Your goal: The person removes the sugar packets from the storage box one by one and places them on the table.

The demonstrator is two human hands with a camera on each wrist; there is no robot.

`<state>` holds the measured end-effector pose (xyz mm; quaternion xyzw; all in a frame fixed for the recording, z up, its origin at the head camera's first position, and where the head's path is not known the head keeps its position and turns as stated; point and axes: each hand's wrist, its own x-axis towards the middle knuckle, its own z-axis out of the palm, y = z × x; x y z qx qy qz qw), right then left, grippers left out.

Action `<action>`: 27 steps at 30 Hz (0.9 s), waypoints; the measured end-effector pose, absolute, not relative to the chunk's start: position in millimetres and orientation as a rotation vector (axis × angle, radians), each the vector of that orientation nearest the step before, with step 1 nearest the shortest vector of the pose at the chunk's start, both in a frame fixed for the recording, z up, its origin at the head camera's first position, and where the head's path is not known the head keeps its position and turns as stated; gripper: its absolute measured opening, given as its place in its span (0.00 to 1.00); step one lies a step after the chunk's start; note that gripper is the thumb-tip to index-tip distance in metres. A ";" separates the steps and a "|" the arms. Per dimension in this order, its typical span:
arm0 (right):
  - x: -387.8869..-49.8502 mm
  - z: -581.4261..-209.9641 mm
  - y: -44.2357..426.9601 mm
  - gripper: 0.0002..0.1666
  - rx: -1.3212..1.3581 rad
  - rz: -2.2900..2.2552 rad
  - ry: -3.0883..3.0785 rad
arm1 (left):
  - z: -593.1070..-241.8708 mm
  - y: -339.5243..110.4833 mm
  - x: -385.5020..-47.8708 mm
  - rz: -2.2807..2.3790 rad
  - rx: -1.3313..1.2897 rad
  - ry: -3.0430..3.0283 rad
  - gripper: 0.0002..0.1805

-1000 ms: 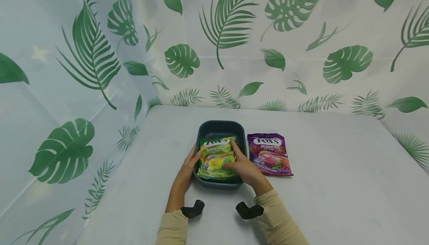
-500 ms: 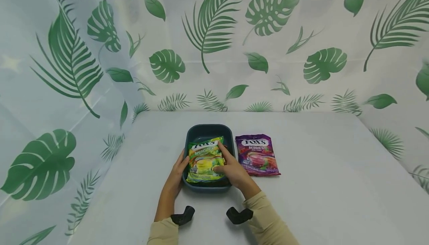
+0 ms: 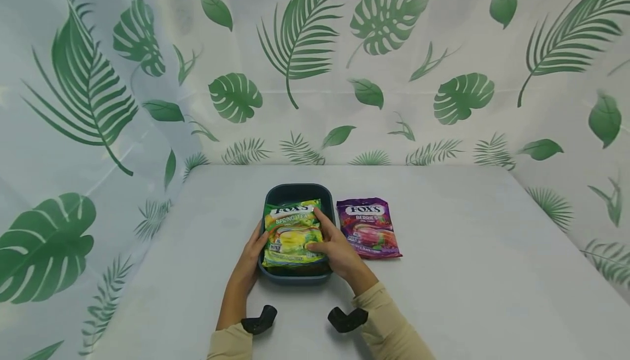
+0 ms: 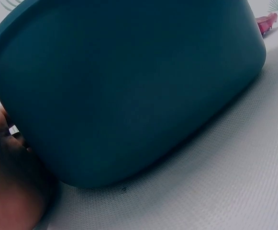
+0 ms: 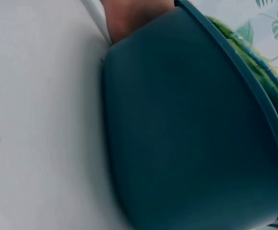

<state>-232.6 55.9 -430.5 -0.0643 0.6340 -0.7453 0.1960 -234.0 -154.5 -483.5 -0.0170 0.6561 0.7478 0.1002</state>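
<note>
White table [image 3: 472, 250], leaf-print backdrop [image 3: 315, 97] behind: right hand [image 3: 341, 249] grips the right side of the yellow-green Spring Tea packet [image 3: 292, 238] inside the teal tub [image 3: 297, 280], thumb on the front; left hand [image 3: 247, 256] is against the tub's left side, finger curl can't be told. Purple Berries packet [image 3: 369, 230] lies just right of the tub. Step looks like settling the Spring Tea packet, lifting not ruled out; next move likely calls for a steady tub.
</note>
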 end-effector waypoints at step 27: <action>-221.1 -412.3 179.7 0.53 -0.060 -2.227 1.826 | -481.9 -157.2 -227.5 2.134 0.005 1.904 0.35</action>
